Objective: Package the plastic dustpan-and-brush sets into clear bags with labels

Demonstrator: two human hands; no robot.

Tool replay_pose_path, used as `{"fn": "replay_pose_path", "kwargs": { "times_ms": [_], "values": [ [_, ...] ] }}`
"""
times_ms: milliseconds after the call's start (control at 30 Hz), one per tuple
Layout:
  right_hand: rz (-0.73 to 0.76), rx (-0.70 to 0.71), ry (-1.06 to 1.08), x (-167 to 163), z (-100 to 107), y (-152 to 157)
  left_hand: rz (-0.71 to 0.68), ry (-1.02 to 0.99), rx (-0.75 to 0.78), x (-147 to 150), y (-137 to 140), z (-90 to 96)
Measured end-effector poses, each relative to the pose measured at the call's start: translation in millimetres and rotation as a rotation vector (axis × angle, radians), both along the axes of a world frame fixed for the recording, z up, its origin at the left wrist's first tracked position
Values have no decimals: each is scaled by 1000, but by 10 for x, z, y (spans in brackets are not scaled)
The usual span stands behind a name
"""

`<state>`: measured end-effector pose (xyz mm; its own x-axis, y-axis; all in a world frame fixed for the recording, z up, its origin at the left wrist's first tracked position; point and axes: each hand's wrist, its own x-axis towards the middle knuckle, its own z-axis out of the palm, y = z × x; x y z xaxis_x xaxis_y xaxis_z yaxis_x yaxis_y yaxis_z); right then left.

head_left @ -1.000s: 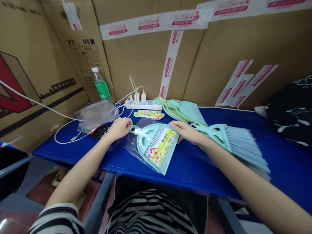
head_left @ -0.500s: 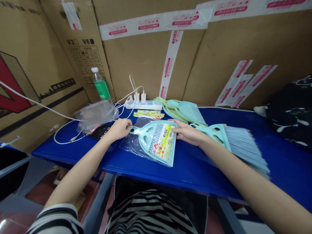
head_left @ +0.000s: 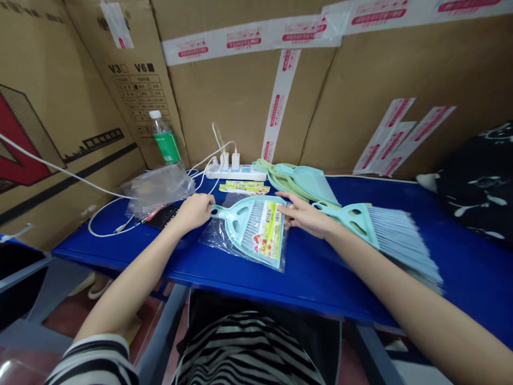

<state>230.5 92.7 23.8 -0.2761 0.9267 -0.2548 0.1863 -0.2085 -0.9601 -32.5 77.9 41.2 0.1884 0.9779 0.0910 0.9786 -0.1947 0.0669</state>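
Note:
A light-blue dustpan (head_left: pixel 236 227) with a small brush (head_left: pixel 250 232) nested in it lies on the blue table before me. A yellow-and-white printed card sleeve (head_left: pixel 271 230) wraps its wide end. Clear plastic (head_left: pixel 214 238) shows around and under it; whether the set is inside a bag I cannot tell. My left hand (head_left: pixel 196 211) is closed at the handle end, fingertips partly hidden. At the wide end, my right hand (head_left: pixel 306 214) has its fingers around the far corner, one on the sleeve. Just right of that hand lies a loose blue hand brush (head_left: pixel 395 232).
Blue and green dustpans (head_left: pixel 310 182) are stacked at the back. Folded yellow cards (head_left: pixel 244 187) lie before a white power strip (head_left: pixel 236 172) with cables. Crumpled clear bags (head_left: pixel 160 184) and a green-labelled bottle (head_left: pixel 166 141) stand left. Cardboard (head_left: pixel 232 91) walls the table; dark patterned fabric (head_left: pixel 476 182) is right.
The dustpan set has shifted slightly left and away from me, together with my left hand. My right hand has stayed at its wide end, fingers now a little further apart.

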Motion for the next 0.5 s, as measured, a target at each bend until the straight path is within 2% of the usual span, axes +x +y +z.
{"fn": "replay_pose_path", "kwargs": {
  "times_ms": [200, 333, 500],
  "values": [
    [-23, 1, -48, -55, 72, -38, -24, 20, -1, 0, 2, 5],
    [-37, -49, -71, -73, 126, -61, -22, 41, 22, -22, 10, -7],
    [23, -64, -84, -43, 122, -65, -10, 62, 26, -21, 3, -1]
  ]
}}
